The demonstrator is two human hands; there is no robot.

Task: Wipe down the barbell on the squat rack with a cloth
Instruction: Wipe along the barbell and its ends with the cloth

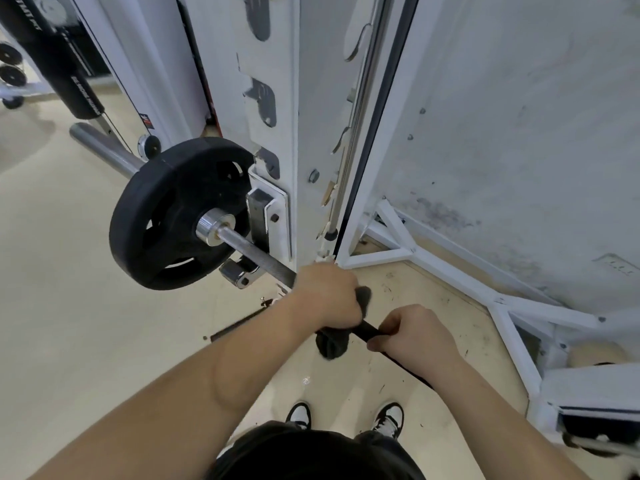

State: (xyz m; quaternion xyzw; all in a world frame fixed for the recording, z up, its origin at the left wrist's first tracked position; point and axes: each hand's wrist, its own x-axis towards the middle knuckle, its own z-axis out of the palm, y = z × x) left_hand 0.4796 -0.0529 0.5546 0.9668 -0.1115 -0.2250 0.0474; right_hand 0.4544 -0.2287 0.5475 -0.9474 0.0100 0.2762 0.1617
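The steel barbell (258,252) runs from upper left to lower right, resting on the white squat rack (273,109), with a black weight plate (173,216) on its sleeve. My left hand (327,294) is closed around a dark grey cloth (332,342) wrapped on the bar just inside the rack upright; cloth ends stick out above and below the fist. My right hand (414,336) grips the bar's dark section directly, a short way to the right of the left hand.
A bar hook and clamp (239,270) sit below the bar at the upright. The rack's white base frame (498,299) spreads across the floor at right, beside a scuffed white wall (519,133). My shoes (388,419) stand under the bar. A black punching bag (52,53) hangs at upper left.
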